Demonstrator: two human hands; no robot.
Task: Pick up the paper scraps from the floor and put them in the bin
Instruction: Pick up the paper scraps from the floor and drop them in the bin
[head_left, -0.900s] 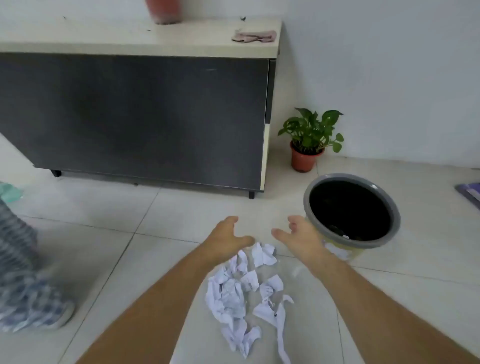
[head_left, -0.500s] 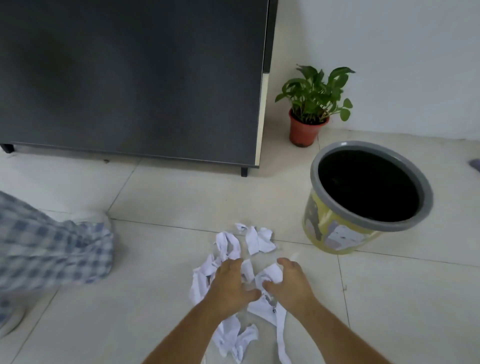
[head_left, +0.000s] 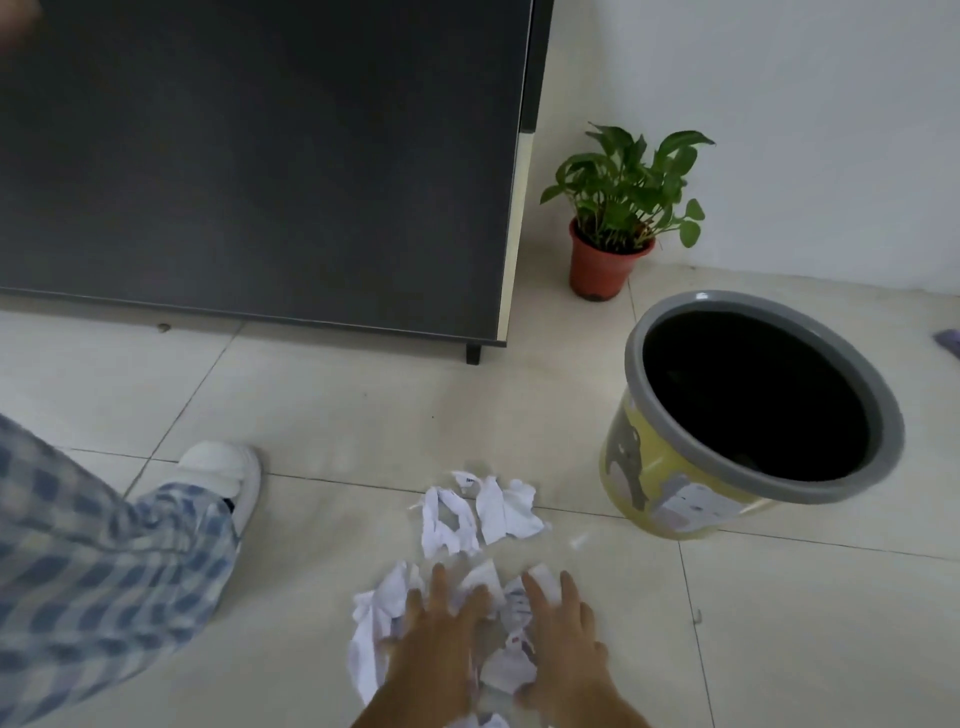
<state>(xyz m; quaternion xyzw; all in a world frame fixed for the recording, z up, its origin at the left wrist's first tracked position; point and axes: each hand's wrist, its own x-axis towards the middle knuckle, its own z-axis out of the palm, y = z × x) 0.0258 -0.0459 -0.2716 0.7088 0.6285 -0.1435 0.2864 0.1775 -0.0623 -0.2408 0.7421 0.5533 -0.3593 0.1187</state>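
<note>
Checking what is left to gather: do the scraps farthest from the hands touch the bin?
Apart. The head view shows bare floor tile between the far scraps and the bin.

The left hand (head_left: 436, 654) and right hand (head_left: 563, 649) lie spread over the near heap of paper scraps (head_left: 506, 670), hiding most of it, so whether any fingers pinch paper cannot be told; both forearms are cut off by the bottom edge, and the hands are slightly blurred. The print on the 2 far scraps (head_left: 480, 512) is too small to read, and the inside of the bin (head_left: 660, 483) is too dark to show any contents. The checked trouser leg (head_left: 104, 571) is blurred and cut off at the left edge, covering most of the white shoe (head_left: 228, 467), while the dark cabinet (head_left: 260, 156) runs out past the top and left edges.
</note>
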